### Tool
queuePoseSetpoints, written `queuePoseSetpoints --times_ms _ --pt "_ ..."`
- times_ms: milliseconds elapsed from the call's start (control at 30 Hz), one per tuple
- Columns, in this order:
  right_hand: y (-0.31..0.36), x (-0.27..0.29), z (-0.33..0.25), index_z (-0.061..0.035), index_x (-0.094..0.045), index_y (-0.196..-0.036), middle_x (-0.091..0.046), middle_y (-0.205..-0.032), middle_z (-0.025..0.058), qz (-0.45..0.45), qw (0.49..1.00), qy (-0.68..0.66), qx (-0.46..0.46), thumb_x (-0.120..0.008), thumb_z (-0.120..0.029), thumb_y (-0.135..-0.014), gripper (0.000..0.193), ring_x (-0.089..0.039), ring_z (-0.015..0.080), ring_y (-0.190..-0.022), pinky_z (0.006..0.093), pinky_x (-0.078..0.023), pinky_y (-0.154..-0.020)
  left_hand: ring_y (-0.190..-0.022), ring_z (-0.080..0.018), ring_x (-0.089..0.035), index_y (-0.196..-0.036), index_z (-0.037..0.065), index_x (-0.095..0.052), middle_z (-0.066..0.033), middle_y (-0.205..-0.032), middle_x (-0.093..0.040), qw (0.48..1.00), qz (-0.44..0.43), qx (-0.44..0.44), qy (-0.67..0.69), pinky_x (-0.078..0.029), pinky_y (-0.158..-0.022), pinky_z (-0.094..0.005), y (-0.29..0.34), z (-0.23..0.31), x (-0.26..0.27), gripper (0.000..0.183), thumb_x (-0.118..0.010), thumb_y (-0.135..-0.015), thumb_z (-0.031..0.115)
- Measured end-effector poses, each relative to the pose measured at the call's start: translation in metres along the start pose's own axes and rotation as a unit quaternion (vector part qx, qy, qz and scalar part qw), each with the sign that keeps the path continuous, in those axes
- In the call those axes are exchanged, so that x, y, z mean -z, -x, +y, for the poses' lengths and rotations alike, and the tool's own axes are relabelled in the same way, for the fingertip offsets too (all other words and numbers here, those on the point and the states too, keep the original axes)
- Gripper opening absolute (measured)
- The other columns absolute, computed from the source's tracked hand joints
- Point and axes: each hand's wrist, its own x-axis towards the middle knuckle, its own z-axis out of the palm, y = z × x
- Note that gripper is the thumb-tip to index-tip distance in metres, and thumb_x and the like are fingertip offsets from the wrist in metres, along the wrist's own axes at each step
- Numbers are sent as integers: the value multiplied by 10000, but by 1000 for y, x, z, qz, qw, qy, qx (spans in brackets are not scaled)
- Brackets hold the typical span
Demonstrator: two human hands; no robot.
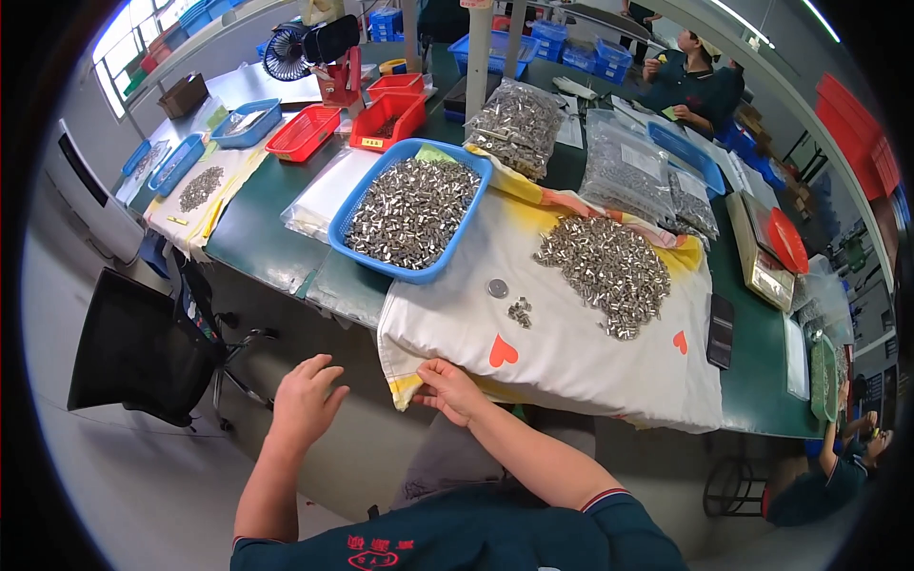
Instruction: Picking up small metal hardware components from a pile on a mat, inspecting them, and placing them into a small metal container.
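My right hand [449, 391] pinches the near left edge of a white cloth [571, 366] printed with red hearts and yellow borders. The cloth lies over the table edge in front of me. My left hand [307, 395] hovers off the table to the left, fingers apart and holding nothing. On the cloth lies a large heap of small silvery metal pieces [609, 273]. Beside it are a small cluster of the same pieces [520, 312] and a round silver disc [498, 287]. A blue basket [336, 233] full of such pieces stands at the cloth's left.
Bags of metal parts [515, 126] stand behind the cloth, and a phone [721, 331] lies at its right. Red bins [303, 132] and a small fan [285, 51] are farther left. A black chair [129, 347] stands left of me. Other people [687, 90] sit at the far side and right.
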Motion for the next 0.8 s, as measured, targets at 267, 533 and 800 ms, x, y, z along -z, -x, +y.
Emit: queuePoseSetpoints --times_ms 267,533,800 --pt "73 26 22 -94 -492 -889 -529 -886 12 50 983 164 -67 -523 -176 -838 101 -526 108 -877 264 -453 -727 -924 -285 -520 -942 53 -563 -131 -1008 -538 988 13 -152 -14 -410 -797 -370 -39 83 84 349 -659 -626 164" --pt "182 39 11 -24 -550 -902 -584 -901 66 213 923 260 190 -537 -89 -805 118 -506 95 -794 254 -407 -741 -1014 -283 -472 -998 48 -545 -169 -1043 -519 813 17 -477 -333 -353 -875 -450 -37 247 70 311 -511 -711 162" --pt "224 48 -14 -9 -546 -830 -583 -935 73 228 886 339 221 -528 -42 -796 51 -516 93 -832 229 -414 -742 -1200 -300 -279 -1294 133 -258 -94 -1278 -322 696 124 -631 -320 -259 -971 -474 -14 298 72 596 -536 -784 269"
